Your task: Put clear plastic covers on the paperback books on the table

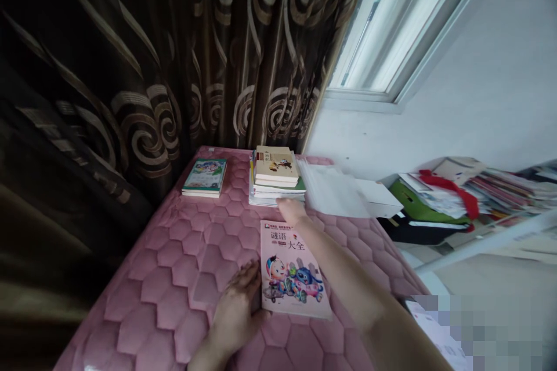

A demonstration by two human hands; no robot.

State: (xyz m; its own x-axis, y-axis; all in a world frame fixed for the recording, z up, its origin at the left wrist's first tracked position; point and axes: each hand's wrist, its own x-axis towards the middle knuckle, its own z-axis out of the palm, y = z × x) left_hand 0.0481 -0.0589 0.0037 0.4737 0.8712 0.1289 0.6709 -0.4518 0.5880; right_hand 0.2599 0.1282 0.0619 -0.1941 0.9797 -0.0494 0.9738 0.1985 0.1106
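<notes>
A riddle book with a pale pink cover and cartoon figures lies flat on the pink quilted surface. My left hand rests at its left edge, fingers stretched out and thumb by the lower corner. Beyond the book's top edge is my right hand, its fingers curled in close to the front of a book stack; whatever they hold, if anything, is hidden. My right forearm crosses over the book's right side. A faint clear sheet seems to lie left of the book.
Two or so green-covered books sit at the far left. Translucent plastic sheets lie right of the stack, beside a white box. Piled papers and folders fill a shelf at right. A patterned curtain hangs behind.
</notes>
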